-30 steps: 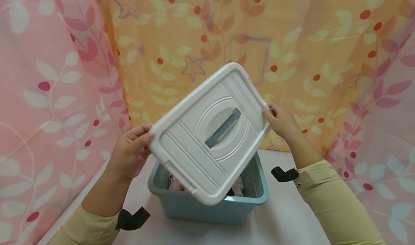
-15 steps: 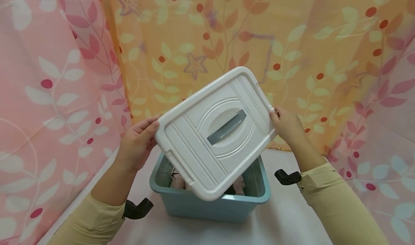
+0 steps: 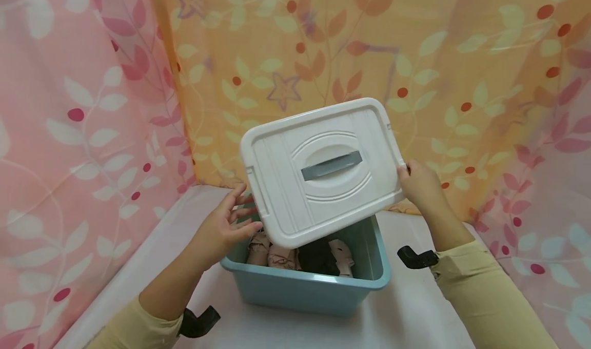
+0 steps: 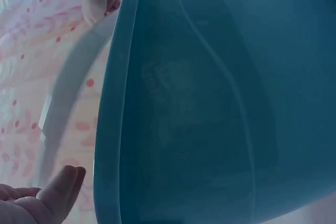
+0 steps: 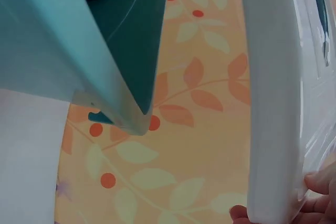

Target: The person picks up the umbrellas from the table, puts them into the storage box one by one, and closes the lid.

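A white plastic lid [image 3: 286,185] with a grey handle [image 3: 331,166] is tilted above a blue storage bin [image 3: 300,287] in the head view. My right hand [image 3: 422,187] pinches the lid's right edge, thumb on top; the right wrist view shows these fingers [image 5: 320,182] at the lid's rim. Beside the lid's left edge, my left hand [image 3: 228,226] has its fingers spread, gripping nothing. In the left wrist view, its fingers [image 4: 60,192] are apart from the bin's rim. Inside the bin lie crumpled pinkish bundles [image 3: 282,256] and a dark item [image 3: 318,256], partly covered by the lid.
The bin stands on a white tabletop [image 3: 415,318]. Patterned cloth hangs around it, with a yellow panel [image 3: 208,108] behind and a pink one [image 3: 92,195] at the left. Black wrist mounts [image 3: 199,322] stick out from the sleeves.
My left hand has let go of the lid's left corner and its fingers have spread. The lid has turned clockwise, closer to level, and shifted right, still held by my right hand.
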A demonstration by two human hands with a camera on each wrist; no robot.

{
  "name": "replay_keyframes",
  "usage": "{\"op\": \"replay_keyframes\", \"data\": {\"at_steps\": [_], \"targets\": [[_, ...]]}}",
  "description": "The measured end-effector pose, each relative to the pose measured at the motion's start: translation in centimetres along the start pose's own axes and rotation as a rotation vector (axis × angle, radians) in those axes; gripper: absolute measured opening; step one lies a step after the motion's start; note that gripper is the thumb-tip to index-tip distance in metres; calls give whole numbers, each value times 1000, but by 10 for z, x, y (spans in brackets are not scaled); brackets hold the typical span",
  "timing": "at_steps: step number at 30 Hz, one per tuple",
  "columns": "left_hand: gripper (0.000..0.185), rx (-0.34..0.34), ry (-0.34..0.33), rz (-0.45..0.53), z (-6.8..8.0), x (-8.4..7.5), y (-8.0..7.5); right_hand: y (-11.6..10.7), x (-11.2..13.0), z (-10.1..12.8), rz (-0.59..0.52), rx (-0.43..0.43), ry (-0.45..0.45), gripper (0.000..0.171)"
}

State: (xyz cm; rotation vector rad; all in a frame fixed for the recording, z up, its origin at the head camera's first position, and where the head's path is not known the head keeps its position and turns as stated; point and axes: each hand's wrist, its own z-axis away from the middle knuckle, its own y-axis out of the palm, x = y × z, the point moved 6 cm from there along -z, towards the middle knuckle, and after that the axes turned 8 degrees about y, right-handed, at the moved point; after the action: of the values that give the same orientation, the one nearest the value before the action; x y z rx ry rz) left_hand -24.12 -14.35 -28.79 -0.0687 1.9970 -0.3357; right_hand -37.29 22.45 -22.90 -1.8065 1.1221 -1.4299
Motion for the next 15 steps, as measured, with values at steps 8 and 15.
{"op": "replay_keyframes", "data": {"at_steps": [8,15], "targets": [[88,-19,-54,-184,-2,5,1,6,-4,6,10,83,31,43],[78,-85,-81,-77,-15,15,-24,15,1,24,-42,181,30,40]]}}
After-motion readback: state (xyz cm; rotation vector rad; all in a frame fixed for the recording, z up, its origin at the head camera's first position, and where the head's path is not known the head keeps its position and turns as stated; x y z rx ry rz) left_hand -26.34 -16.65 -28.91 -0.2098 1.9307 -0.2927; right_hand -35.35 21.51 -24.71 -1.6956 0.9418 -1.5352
